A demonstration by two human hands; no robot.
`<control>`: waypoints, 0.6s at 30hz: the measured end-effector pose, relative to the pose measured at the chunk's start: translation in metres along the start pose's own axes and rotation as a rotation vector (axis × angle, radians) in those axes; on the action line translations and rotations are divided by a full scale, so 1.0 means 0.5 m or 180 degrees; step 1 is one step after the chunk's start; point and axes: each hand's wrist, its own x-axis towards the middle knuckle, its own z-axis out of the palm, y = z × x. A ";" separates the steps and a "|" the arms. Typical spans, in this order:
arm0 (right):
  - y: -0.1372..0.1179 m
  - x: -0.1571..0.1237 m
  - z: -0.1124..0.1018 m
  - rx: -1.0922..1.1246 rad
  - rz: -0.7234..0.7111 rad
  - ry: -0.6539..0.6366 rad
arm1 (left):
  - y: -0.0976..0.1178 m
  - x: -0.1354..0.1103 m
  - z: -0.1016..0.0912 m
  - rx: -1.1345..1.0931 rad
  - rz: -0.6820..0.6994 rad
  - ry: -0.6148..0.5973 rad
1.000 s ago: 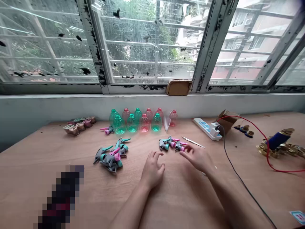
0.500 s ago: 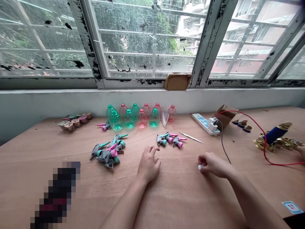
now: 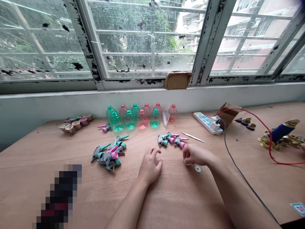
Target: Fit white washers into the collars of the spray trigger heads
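While the right hand (image 3: pixel 190 156) pinches something small, a white washer (image 3: pixel 197 169) lies beside it.

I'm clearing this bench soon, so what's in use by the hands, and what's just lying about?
In use: left hand, right hand, white disc, spray trigger heads, plastic bottles.
Lying about: power strip, tweezers, cardboard box, red wire.

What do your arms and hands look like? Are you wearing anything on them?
The left arm and the right arm are bare, with no sleeves showing. The left hand and the right hand wear no gloves, and no rings, watch or bracelets show. The fingers look plain too, with no tape or markings.
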 end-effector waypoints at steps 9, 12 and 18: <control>0.053 -0.020 -0.024 0.0219 0.0634 -0.0326 | 0.000 0.002 0.001 0.0063 -0.0051 -0.0064; 0.058 -0.029 -0.035 0.0144 0.0254 -0.0007 | 0.001 0.001 0.002 0.0068 -0.0049 -0.0094; -0.034 0.006 0.061 0.1097 -0.1056 0.1151 | -0.001 0.005 -0.005 0.0444 -0.0070 0.0359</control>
